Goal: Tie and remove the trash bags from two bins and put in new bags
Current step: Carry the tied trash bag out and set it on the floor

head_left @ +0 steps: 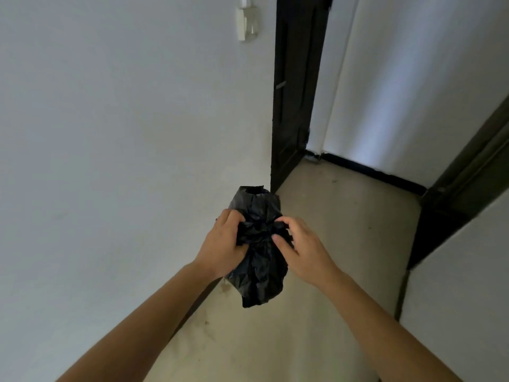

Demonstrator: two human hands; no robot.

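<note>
A crumpled black trash bag [259,268] hangs in the air in front of me, gathered at its middle. Its upper part [254,201] looks like a rolled end with a round opening on top. My left hand [223,244] grips the bunched plastic from the left. My right hand [300,246] pinches the same bunch from the right with thumb and fingers. The loose lower end of the bag droops below both hands. No bin is in view.
A white wall [124,161] runs along the left with a wall fitting [248,22] high up. A dark door frame [294,92] stands ahead; another dark frame [454,194] is at the right. Beige floor [344,216] stretches between them.
</note>
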